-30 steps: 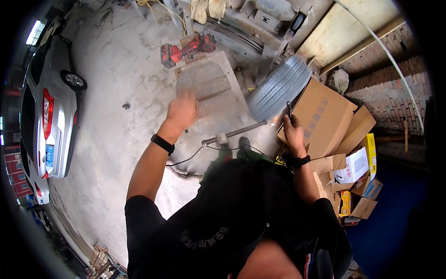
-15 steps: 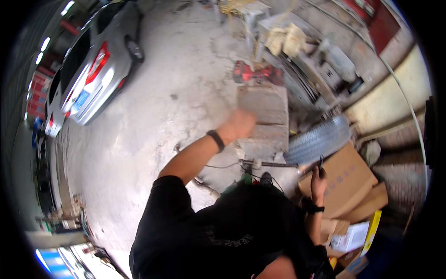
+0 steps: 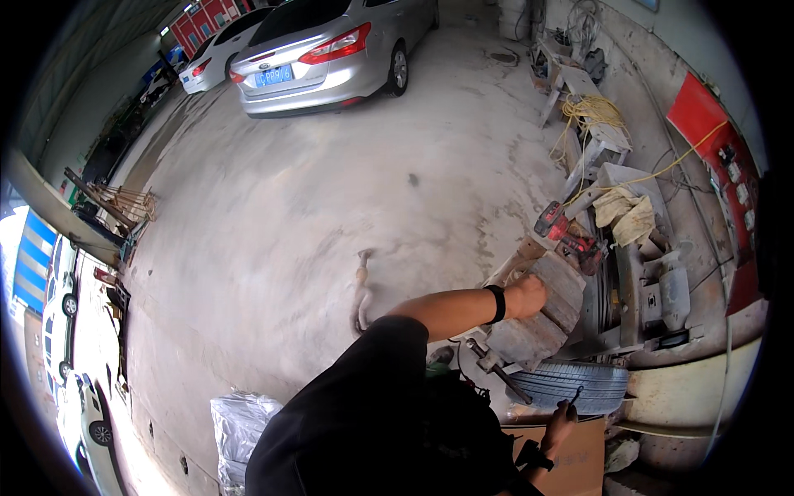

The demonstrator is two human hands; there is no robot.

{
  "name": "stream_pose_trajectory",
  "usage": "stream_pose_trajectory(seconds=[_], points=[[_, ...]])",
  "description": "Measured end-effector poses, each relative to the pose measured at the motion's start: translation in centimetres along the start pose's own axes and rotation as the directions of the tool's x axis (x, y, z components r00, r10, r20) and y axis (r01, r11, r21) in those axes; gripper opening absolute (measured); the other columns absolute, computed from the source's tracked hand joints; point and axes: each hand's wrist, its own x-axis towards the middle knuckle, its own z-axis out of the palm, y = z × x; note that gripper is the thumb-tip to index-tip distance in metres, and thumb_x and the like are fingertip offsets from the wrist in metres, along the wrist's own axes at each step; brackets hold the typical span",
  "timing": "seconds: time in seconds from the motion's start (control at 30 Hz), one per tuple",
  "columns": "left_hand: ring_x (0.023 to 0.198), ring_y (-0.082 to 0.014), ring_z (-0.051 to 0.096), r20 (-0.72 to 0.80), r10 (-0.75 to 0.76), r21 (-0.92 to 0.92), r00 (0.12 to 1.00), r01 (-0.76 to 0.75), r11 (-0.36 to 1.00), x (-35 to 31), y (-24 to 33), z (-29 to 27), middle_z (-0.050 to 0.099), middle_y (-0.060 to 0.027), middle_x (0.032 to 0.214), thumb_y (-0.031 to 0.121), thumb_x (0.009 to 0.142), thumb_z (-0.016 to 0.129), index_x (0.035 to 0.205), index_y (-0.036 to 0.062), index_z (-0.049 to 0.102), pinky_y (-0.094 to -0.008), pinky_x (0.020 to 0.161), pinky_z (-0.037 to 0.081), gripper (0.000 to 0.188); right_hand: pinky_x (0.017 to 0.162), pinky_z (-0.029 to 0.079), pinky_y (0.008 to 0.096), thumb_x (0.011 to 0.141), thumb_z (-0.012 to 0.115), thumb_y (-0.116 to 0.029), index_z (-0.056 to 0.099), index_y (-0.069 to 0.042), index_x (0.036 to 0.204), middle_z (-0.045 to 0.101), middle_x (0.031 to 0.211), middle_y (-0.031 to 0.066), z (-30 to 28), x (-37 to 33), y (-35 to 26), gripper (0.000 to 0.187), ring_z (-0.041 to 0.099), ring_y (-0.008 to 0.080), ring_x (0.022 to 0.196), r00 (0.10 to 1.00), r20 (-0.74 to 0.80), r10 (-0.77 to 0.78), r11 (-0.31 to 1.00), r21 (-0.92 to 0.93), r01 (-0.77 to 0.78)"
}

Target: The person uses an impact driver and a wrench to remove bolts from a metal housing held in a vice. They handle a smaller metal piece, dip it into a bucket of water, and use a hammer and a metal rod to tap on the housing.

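Note:
My left hand [image 3: 526, 296] is closed in a fist over the worn grey wooden bench top [image 3: 539, 337]. Whatever it may hold is hidden. Low on the right, my right hand [image 3: 562, 420] is closed around a thin dark tool [image 3: 580, 392] whose upper end sticks out past the fingers; its exact kind is too small to tell. Behind that tool lies a black tyre [image 3: 602, 393]. A red and black power drill [image 3: 567, 238] rests beyond the bench top. At the bench's near edge is a metal bar with a handle [image 3: 496, 369], like part of a vise.
A cardboard box [image 3: 579, 459] lies below my right hand. Metal parts and tan work gloves [image 3: 625, 217] line the right wall, with a yellow cord [image 3: 597, 116] farther back. A bent pipe [image 3: 361, 291] lies on the floor. A silver car [image 3: 331, 54] stands at the back.
The whole view has swung, so the bench and both hands now appear lower and farther right. My left hand, blurred before, is now sharp and still over the bench top. My right hand keeps the tool.

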Motion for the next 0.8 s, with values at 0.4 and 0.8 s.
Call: stream_pose_trajectory(seconds=[0.4, 0.8], points=[[0.089, -0.0289, 0.07, -0.033, -0.035, -0.037, 0.999, 0.034, 0.999, -0.3, 0.3, 0.1, 0.07, -0.0158, 0.1, 0.026, 0.072, 0.071, 0.1, 0.0007, 0.069, -0.0402, 0.073, 0.055, 0.038, 0.072, 0.048, 0.0404, 0.098, 0.053, -0.023, 0.067, 0.008, 0.094, 0.069, 0.084, 0.0191, 0.5, 1.2, 0.3, 0.035, 0.061, 0.029, 0.073, 0.99, 0.141, 0.007, 0.998, -0.061, 0.002], [0.1, -0.0292, 0.066, 0.048, -0.04, 0.04, 0.998, 0.038, 0.998, 1.0, 0.5, 0.6, 0.068, -0.0155, 0.108, 0.024, 0.079, 0.066, 0.099, 0.0041, 0.073, -0.0417, 0.079, 0.053, 0.029, 0.076, 0.049, 0.0419, 0.097, 0.055, -0.024, 0.068, 0.008, 0.093, 0.07, 0.086, 0.0221, 0.4, 0.1, 0.4, 0.035, 0.065, 0.0332, 0.079, 0.987, 0.158, 0.033, 0.997, -0.068, -0.022]])
